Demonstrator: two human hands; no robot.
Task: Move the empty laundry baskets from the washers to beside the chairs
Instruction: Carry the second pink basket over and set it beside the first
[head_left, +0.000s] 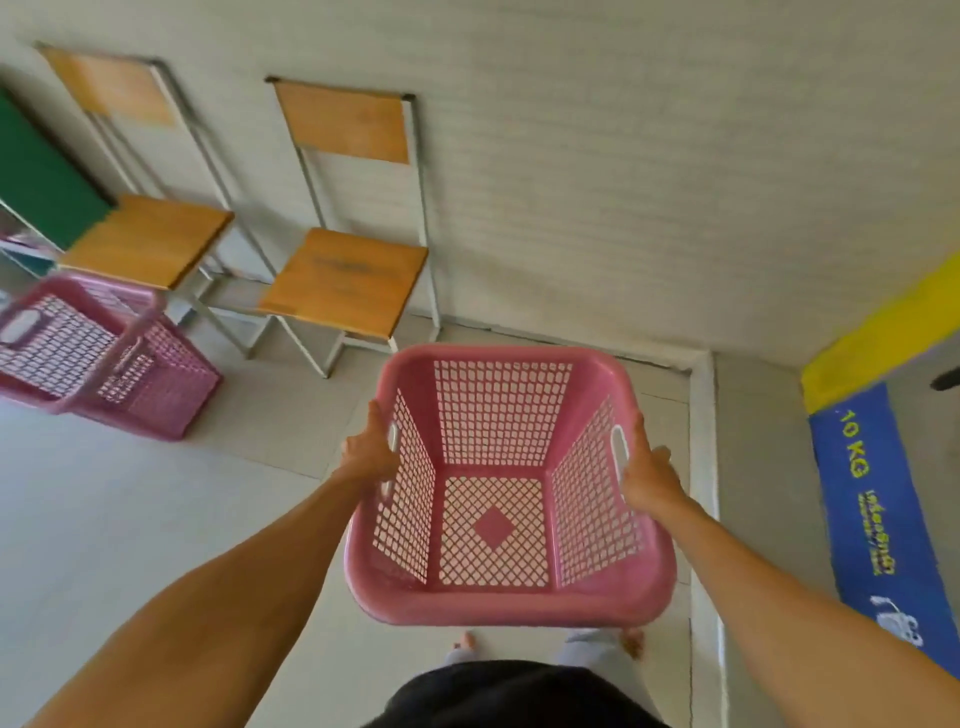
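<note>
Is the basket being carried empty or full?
Empty: the held basket shows its bare mesh bottom and sides, nothing inside.

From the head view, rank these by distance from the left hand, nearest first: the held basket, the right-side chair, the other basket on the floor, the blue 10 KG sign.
1. Held basket: gripped by the left hand on its left rim.
2. Right-side chair: ahead, against the wall.
3. Floor basket: far left, lying tipped by the other chair.
4. Blue sign: far right, beyond the right hand.

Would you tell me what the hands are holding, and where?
Both hands, left hand and right hand, hold the empty pink basket by its side handles.
</note>
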